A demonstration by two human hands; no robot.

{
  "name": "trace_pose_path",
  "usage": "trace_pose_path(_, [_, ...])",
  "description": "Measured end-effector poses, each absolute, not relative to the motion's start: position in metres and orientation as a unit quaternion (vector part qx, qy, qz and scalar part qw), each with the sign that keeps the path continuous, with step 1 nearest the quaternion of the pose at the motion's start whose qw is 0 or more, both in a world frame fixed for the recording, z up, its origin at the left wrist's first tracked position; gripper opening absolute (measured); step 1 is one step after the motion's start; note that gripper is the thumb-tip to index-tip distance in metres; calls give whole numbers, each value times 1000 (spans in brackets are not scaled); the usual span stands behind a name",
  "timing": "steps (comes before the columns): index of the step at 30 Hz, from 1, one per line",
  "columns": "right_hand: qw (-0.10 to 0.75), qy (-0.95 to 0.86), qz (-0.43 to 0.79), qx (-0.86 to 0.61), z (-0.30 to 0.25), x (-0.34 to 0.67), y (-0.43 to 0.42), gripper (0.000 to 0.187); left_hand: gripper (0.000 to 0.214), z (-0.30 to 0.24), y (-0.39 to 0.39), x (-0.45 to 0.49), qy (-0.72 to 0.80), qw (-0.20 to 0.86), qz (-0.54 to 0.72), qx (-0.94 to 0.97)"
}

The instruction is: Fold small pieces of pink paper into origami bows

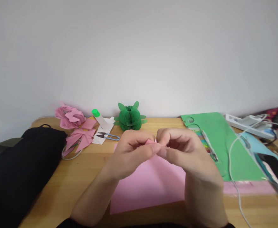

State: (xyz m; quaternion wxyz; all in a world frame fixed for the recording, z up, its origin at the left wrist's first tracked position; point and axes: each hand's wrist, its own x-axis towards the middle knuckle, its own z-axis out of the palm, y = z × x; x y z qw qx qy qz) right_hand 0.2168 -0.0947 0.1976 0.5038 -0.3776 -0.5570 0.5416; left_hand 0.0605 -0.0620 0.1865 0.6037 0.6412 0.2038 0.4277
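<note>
Both hands meet in the middle of the view, above a pink paper sheet (150, 186) lying on the wooden table. My left hand (136, 152) is closed, its thumb and fingers pinching a small piece of pink paper (150, 141). From the other side, my right hand (181, 148) pinches at the same piece with thumb and index fingertip. Most of that piece is hidden by the fingers, so its folded shape cannot be made out. Just behind the hands stands a green honeycomb paper figure (130, 117) with leaf-like ears.
Left of centre are pink paper flowers (69, 117), a glue stick (99, 118) and thread snips (108, 136). A black bag (27, 171) covers the left side. To the right lie green paper (234, 148), a pen (209, 145), a power strip (248, 125), a white cable (231, 167) and a phone (275, 169).
</note>
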Motion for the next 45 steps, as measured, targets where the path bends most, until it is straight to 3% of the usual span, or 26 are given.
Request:
trace_pose_path(7, [494, -562, 551, -369, 199, 217, -96, 33, 48, 185, -63, 58, 191, 636, 429, 613])
trace_pose_path(15, [468, -659, 469, -357, 202, 216, -102, 40, 36, 184, -67, 60, 183, 623, 448, 615])
trace_pose_path(21, [469, -663, 470, -345, 202, 216, -103, 36, 42, 186, -68, 58, 170, 600, 452, 638])
trace_pose_path(31, [520, -640, 444, -351, 202, 216, -103, 40, 41, 176, -73, 62, 187, 597, 474, 620])
trace_pose_path(39, [567, -650, 348, -367, 201, 215, -106, 33, 42, 179, -73, 65, 219, 483, 517, 672])
trace_pose_path(45, [551, -672, 356, -344, 202, 220, -102, 32, 43, 180, -75, 65, 210, 483, 499, 689])
